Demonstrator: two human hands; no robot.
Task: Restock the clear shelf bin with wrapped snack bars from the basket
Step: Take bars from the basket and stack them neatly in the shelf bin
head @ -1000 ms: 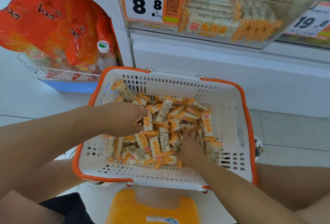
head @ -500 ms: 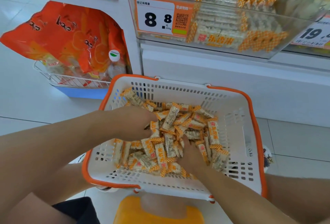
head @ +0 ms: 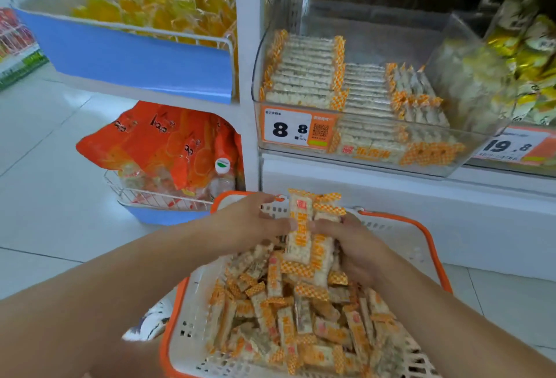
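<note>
Several bars (head: 311,234) clamped between both hands' curled fingers, left hand (head: 255,224), right hand (head: 358,246) | above basket (head: 433,245), below bin (head: 451,149) | risk: loose bundle may slip, bars spilling outside basket.

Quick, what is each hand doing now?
Left hand: holds the bundle of snack bars from the left.
Right hand: holds the same bundle.

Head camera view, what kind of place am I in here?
Most likely a shop aisle: a price tag on a clear bin of snack bars, orange bags on a wire rack, a basket.
</note>
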